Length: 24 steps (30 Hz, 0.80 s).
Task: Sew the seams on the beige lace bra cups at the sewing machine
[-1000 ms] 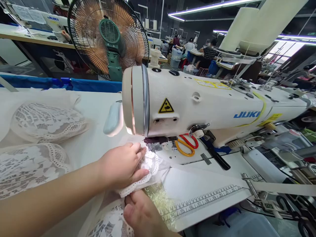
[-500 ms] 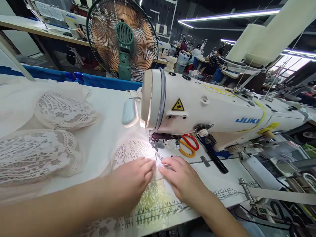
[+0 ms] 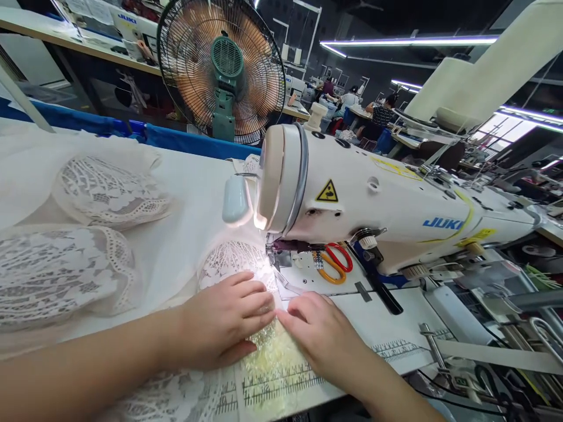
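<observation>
Pale lace fabric (image 3: 229,258), shaped like a bra cup, lies under the lit needle area of a white sewing machine (image 3: 352,193). My left hand (image 3: 229,319) rests flat on this lace, palm down, fingers stretched toward the needle. At the fabric's right edge my right hand (image 3: 316,331) is closed, thumb and forefinger pinching the edge close to my left fingertips. A slim metal piece (image 3: 288,284) runs from near the presser foot (image 3: 270,252) to my right knuckles; whether the hand holds it I cannot tell. The pinched edge is mostly hidden.
More lace cups (image 3: 65,269) lie at the left. Scissors (image 3: 332,266) with orange and red handles sit under the machine arm. A pale blue object (image 3: 235,199) stands beside the machine head. A ruler strip (image 3: 281,384) marks the front edge; a fan (image 3: 222,70) stands behind.
My left hand has spread flatter and its fingers have stretched out. My right hand has drawn slightly toward me, away from the presser foot. The camera view has shifted a little.
</observation>
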Motion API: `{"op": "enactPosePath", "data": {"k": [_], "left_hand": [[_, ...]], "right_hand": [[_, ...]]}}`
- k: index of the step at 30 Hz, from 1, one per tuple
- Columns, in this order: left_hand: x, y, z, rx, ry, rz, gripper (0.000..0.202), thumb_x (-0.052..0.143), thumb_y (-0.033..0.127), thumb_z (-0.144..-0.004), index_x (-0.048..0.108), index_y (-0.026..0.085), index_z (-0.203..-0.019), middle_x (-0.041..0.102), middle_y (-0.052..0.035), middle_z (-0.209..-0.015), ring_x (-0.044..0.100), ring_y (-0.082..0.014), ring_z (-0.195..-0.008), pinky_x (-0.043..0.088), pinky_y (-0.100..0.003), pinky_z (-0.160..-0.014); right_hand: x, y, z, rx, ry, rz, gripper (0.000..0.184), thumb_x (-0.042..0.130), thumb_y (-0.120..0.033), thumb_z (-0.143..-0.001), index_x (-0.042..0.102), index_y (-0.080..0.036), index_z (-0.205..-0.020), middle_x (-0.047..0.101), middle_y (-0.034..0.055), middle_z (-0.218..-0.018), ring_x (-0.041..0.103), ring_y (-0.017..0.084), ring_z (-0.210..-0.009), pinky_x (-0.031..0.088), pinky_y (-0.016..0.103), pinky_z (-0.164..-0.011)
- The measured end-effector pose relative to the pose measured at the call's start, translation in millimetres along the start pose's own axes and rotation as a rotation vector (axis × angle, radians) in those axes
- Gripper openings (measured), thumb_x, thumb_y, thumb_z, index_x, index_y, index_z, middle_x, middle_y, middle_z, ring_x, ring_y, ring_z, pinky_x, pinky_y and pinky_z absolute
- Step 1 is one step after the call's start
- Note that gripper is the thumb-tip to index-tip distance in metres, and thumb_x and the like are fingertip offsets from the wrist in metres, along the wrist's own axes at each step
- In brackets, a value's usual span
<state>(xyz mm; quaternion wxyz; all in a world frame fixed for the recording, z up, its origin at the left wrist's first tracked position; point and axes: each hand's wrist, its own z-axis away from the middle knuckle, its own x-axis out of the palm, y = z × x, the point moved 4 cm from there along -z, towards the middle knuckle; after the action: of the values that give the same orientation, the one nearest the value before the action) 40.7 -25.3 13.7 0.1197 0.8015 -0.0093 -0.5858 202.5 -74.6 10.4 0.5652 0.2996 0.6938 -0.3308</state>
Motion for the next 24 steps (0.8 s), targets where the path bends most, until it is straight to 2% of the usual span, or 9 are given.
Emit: {"op": "enactPosePath", "data": {"k": [3,6,11,18,24], "left_hand": [[-4.4,-7.2,-3.4,0.070,-0.029,0.015,0.034,0.048,0.023,-0.084,0.057,0.017,-0.116,0.063,-0.0112,-0.103,0.054,-0.0264,-0.091,0.042,-0.047,-0.087],[-8.4,-13.6,-6.4,0.086,-0.033,0.025,0.029,0.045,0.019,-0.084,0.060,0.015,-0.109,0.063,-0.0131,-0.099,0.054,-0.0259,-0.087,0.045,-0.044,-0.080],[-11.9,-24.2,-9.8,0.067,-0.066,0.005,0.027,0.041,0.014,-0.086,0.062,0.017,-0.103,0.065,-0.0126,-0.100,0.056,-0.0249,-0.087,0.048,-0.042,-0.078],[-15.6,-36.9,-12.3,0.064,-0.029,-0.019,0.027,0.042,0.012,-0.086,0.063,0.016,-0.101,0.067,-0.0136,-0.103,0.059,-0.0258,-0.092,0.048,-0.042,-0.080],[-16.5,-47.1,-14.2,0.041,-0.010,-0.089,0.027,0.039,0.015,-0.088,0.065,0.016,-0.097,0.068,-0.0129,-0.097,0.058,-0.0243,-0.084,0.047,-0.040,-0.072]], "right_hand": [[-0.6,0.7,-9.5,0.024,-0.105,0.047,0.031,0.048,-0.006,-0.080,0.061,-0.018,-0.106,0.059,0.0038,-0.080,0.049,0.018,-0.074,0.037,0.030,-0.064],[-1.3,1.1,-19.4,0.043,-0.251,0.098,0.037,0.050,-0.008,-0.078,0.059,-0.017,-0.113,0.060,0.0039,-0.073,0.052,0.020,-0.067,0.033,0.030,-0.055],[-5.5,-0.8,-34.3,0.080,-0.461,0.138,0.057,0.052,-0.009,-0.073,0.048,-0.013,-0.130,0.066,0.0040,-0.070,0.058,0.020,-0.059,0.023,0.030,-0.043],[-6.5,-4.2,-49.5,0.115,-0.580,0.244,0.085,0.062,-0.007,-0.062,0.033,-0.005,-0.142,0.064,0.0058,-0.055,0.056,0.021,-0.045,0.026,0.026,-0.035],[-3.6,-6.3,-64.1,0.208,-0.658,0.233,0.097,0.066,-0.005,-0.055,0.029,-0.003,-0.144,0.059,0.0035,-0.045,0.049,0.019,-0.036,0.032,0.028,-0.035]]}}
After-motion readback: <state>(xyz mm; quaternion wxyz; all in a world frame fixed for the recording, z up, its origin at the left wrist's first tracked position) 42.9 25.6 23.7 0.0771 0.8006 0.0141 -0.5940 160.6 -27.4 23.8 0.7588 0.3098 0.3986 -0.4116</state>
